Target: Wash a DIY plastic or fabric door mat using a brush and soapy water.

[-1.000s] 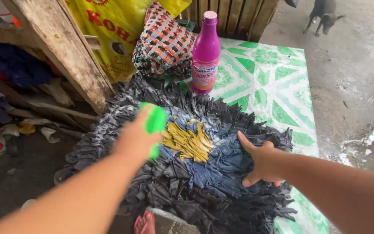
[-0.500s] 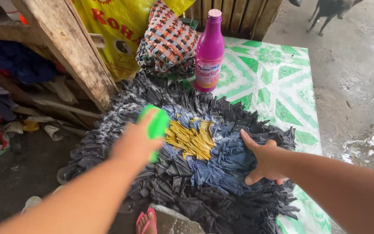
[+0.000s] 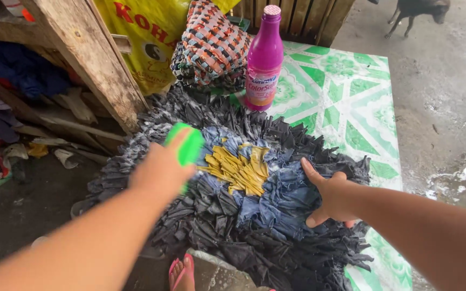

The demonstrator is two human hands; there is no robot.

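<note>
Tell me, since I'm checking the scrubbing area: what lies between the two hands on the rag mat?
In the head view, the mat's yellow centre patch, ringed by blue denim strips, lies between the left hand with its green brush and the right hand.

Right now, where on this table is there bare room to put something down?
The green patterned tabletop is bare right of the purple bottle, out to its far and right edges. The near half is crowded: the rag rug covers it, with the left hand and right hand on it.
</note>
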